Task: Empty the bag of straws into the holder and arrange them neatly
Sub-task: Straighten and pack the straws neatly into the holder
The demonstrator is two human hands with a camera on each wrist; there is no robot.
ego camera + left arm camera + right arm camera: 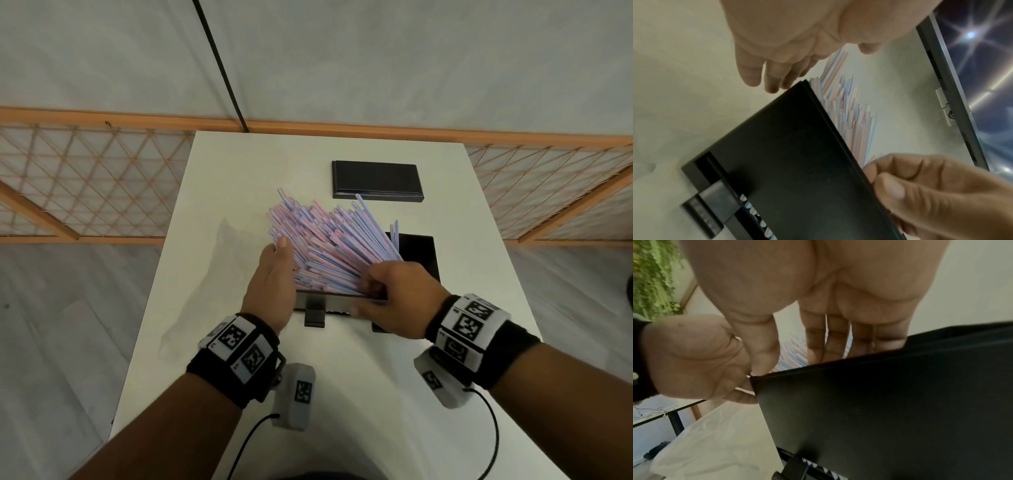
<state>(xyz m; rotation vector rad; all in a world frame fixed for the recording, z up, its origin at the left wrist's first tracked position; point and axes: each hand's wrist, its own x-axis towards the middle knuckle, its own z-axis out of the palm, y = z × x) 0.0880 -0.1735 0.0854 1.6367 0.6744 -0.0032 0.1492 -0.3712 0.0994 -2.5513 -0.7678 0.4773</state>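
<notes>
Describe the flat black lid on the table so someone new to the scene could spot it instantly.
Start at the white table and look to its far end, near the wooden lattice fence. The black lid lies flat there, beyond the fanned pink and blue straws. Unlike the black holder nearer the person, it holds no straws and neither hand touches it.

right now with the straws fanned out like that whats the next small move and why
Probably sweep the left hand rightward to push the straws upright and together. They lean in a fan toward the left, tips uneven, above the black holder, whose right part is bare. The left palm already lies flat against the fan's left side, and the right hand holds the straws at the holder's near rim.
</notes>
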